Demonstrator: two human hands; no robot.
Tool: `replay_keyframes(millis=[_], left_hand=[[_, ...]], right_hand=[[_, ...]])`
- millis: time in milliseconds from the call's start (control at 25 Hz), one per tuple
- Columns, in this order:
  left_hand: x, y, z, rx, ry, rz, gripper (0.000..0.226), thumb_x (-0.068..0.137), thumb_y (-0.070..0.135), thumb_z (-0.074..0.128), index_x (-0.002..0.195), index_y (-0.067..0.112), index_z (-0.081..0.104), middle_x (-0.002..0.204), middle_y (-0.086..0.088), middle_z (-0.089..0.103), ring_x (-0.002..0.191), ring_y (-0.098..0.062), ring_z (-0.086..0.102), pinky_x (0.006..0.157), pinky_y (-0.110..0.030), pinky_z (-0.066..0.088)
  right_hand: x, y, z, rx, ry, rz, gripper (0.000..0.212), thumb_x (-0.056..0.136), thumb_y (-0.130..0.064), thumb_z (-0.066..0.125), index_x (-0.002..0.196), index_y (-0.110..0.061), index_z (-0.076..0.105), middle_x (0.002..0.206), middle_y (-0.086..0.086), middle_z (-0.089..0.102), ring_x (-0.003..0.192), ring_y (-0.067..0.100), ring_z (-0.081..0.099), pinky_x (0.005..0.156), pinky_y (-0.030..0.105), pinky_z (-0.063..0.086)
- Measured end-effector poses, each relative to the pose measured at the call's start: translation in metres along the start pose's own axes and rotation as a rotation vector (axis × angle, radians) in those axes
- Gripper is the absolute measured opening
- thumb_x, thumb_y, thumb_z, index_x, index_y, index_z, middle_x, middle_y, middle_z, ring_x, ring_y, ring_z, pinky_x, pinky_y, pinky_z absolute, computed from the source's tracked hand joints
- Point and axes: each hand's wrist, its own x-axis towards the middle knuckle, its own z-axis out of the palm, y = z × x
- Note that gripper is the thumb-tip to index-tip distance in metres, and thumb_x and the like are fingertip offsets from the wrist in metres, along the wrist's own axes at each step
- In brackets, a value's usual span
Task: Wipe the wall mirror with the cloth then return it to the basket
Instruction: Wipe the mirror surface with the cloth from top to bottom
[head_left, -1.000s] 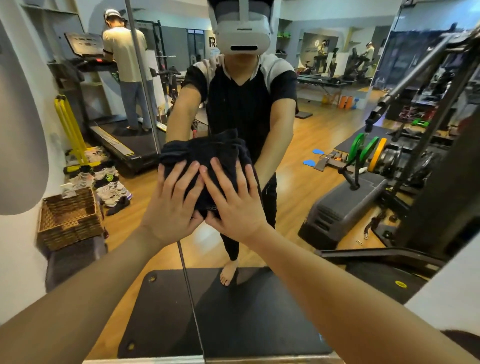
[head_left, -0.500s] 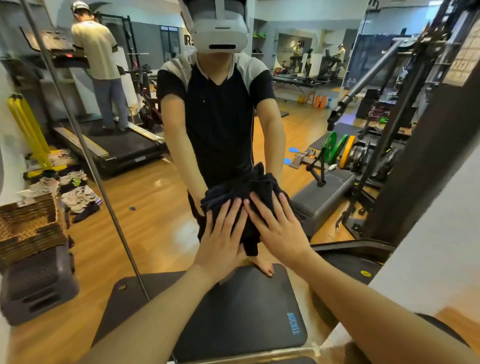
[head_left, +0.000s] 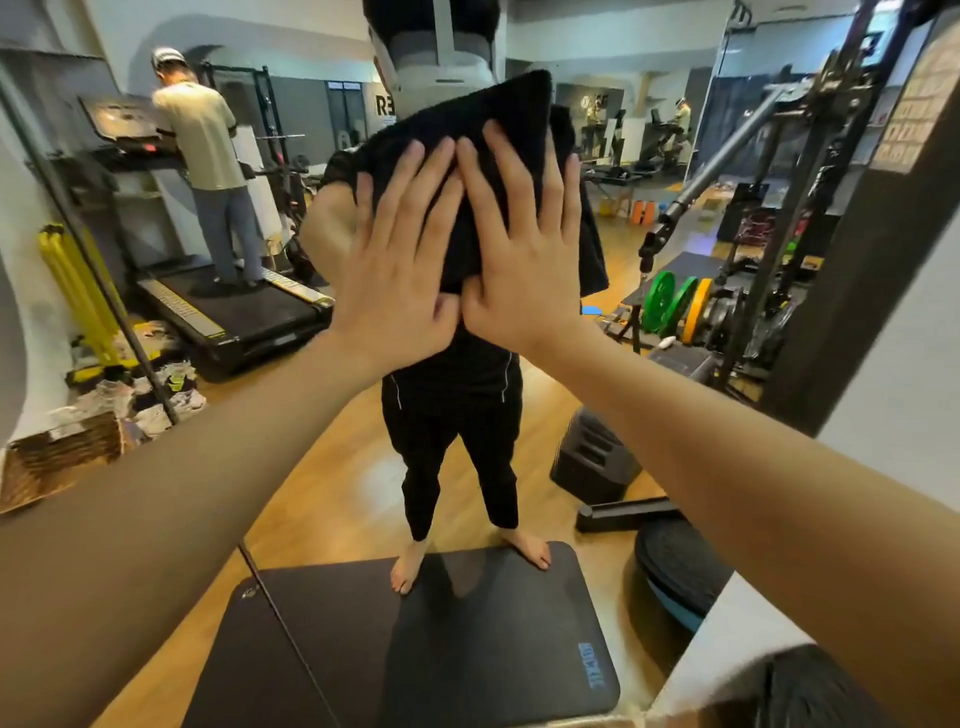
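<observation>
Head view: left hand (head_left: 395, 270) and right hand (head_left: 524, 254) lie flat, fingers spread, pinning the black cloth (head_left: 478, 171) high on the wall mirror (head_left: 322, 493). Even palm pressure and overlapping passes should do it; basket (head_left: 57, 457) waits lower left.

**A gym, seen in its wall mirror**

We are in a fitness gym. The wall mirror (head_left: 675, 218) in front of us reflects a wooden floor (head_left: 343, 467) crowded with training gear: a treadmill (head_left: 228, 306) with a person (head_left: 213, 171) standing on it, green and yellow weight plates (head_left: 675, 309) on a machine, a tall black rack (head_left: 810, 156) and more treadmills far at the back. A black exercise mat (head_left: 467, 649) lies on the floor, and pairs of shoes (head_left: 156, 384) sit beside a wicker basket (head_left: 57, 457).
</observation>
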Motion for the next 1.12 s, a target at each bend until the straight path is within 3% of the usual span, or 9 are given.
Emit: replay_keyframes(millis=[200, 360, 480, 600, 720, 880, 1000, 1120], left_hand=[[-0.066, -0.008, 0.028, 0.040, 0.062, -0.020, 0.067, 0.095, 0.025, 0.055, 0.153, -0.002, 0.033, 0.162, -0.023, 0.028, 0.154, -0.042, 0.021, 0.123, -0.068, 0.015], [-0.139, 0.022, 0.065, 0.011, -0.035, -0.004, 0.057, 0.102, 0.030, 0.039, 0.152, 0.003, 0.030, 0.161, -0.020, 0.022, 0.154, -0.039, 0.017, 0.124, -0.066, 0.011], [-0.183, 0.063, 0.097, -0.026, -0.151, 0.025, 0.063, 0.094, 0.025, 0.050, 0.150, 0.001, 0.031, 0.161, -0.021, 0.021, 0.153, -0.040, 0.017, 0.124, -0.066, 0.011], [-0.201, 0.119, 0.129, -0.061, -0.236, 0.047, 0.072, 0.090, 0.031, 0.052, 0.151, 0.001, 0.031, 0.163, -0.019, 0.019, 0.153, -0.040, 0.019, 0.127, -0.062, 0.006], [-0.174, 0.182, 0.157, -0.083, -0.269, 0.051, 0.081, 0.087, 0.033, 0.054, 0.156, 0.003, 0.024, 0.169, -0.014, 0.008, 0.155, -0.037, 0.015, 0.127, -0.060, 0.003], [-0.070, 0.236, 0.161, -0.145, -0.133, -0.030, 0.084, 0.081, 0.025, 0.057, 0.156, 0.004, 0.026, 0.167, -0.016, 0.015, 0.156, -0.037, 0.013, 0.126, -0.059, -0.004], [0.017, 0.225, 0.134, -0.173, -0.029, -0.023, 0.080, 0.080, 0.019, 0.057, 0.155, 0.005, 0.032, 0.167, -0.017, 0.023, 0.156, -0.037, 0.016, 0.127, -0.060, 0.001], [0.066, 0.186, 0.100, -0.122, 0.037, 0.064, 0.064, 0.092, 0.018, 0.052, 0.153, 0.004, 0.037, 0.166, -0.017, 0.029, 0.156, -0.036, 0.020, 0.127, -0.061, 0.008]], right_hand=[[-0.054, -0.028, 0.016, 0.110, -0.061, -0.021, 0.079, 0.082, -0.035, 0.068, 0.154, -0.010, 0.048, 0.163, 0.017, 0.040, 0.153, 0.048, 0.027, 0.123, 0.064, 0.021], [-0.146, -0.017, 0.031, 0.128, -0.166, -0.060, 0.079, 0.087, -0.038, 0.068, 0.157, -0.012, 0.043, 0.167, 0.014, 0.033, 0.155, 0.046, 0.023, 0.126, 0.063, 0.018], [-0.220, 0.009, 0.034, 0.067, -0.276, -0.089, 0.085, 0.090, -0.041, 0.068, 0.161, -0.017, 0.031, 0.169, 0.009, 0.022, 0.156, 0.043, 0.018, 0.128, 0.060, 0.012], [-0.275, 0.055, 0.021, -0.025, -0.350, -0.143, 0.082, 0.093, -0.042, 0.067, 0.162, -0.019, 0.028, 0.169, 0.008, 0.023, 0.154, 0.043, 0.023, 0.127, 0.060, 0.019], [-0.289, 0.123, -0.007, -0.091, -0.358, -0.167, 0.065, 0.105, -0.041, 0.052, 0.161, -0.019, 0.029, 0.167, 0.009, 0.024, 0.153, 0.042, 0.024, 0.128, 0.058, 0.019], [-0.221, 0.200, -0.048, -0.067, -0.277, -0.140, 0.071, 0.100, -0.031, 0.061, 0.160, -0.017, 0.027, 0.166, 0.012, 0.023, 0.153, 0.045, 0.023, 0.126, 0.062, 0.020], [-0.143, 0.217, -0.062, -0.010, -0.134, -0.046, 0.070, 0.095, -0.031, 0.063, 0.157, -0.013, 0.036, 0.164, 0.013, 0.027, 0.151, 0.046, 0.028, 0.124, 0.065, 0.023], [-0.092, 0.193, -0.059, 0.030, -0.011, 0.101, 0.077, 0.086, -0.034, 0.071, 0.153, -0.007, 0.047, 0.161, 0.020, 0.039, 0.149, 0.049, 0.033, 0.120, 0.067, 0.024]])
